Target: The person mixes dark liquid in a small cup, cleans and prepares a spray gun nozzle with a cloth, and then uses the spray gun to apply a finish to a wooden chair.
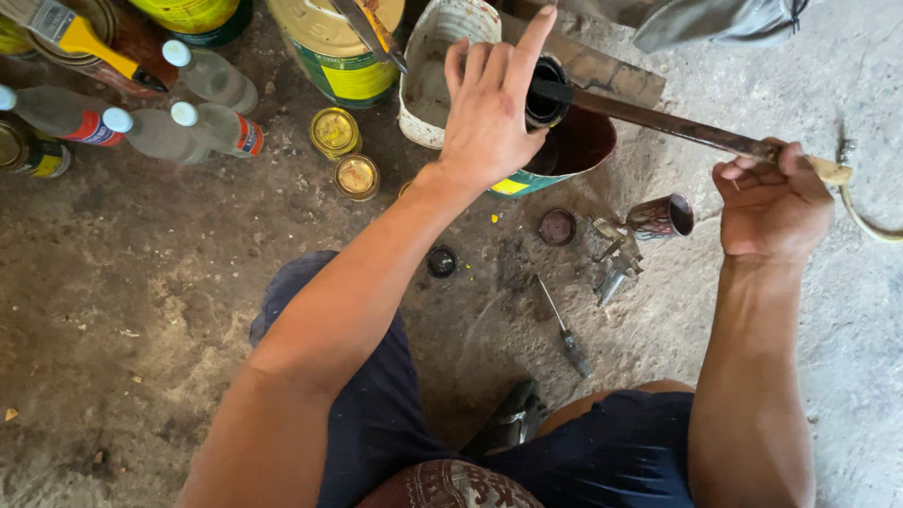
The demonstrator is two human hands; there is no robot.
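My left hand [489, 108] grips a small dark can [546, 94] over a larger tin of dark brown paint [574, 146], index finger raised. My right hand [773, 202] is closed around the end of a long flat stick [658, 118] stained with paint. The stick's far end reaches into the small can. A small paint-smeared cup [663, 216] lies on its side below the stick, beside a metal spray-gun part [616, 263].
Clear plastic bottles [202, 127], small yellow-lidded tins [334, 132], a white bucket [433, 75], a large yellow-green can [334, 52] and a yellow-handled brush [71, 33] stand on the dirty concrete floor. A screwdriver [564, 329] and dark lids [557, 226] lie near my knees.
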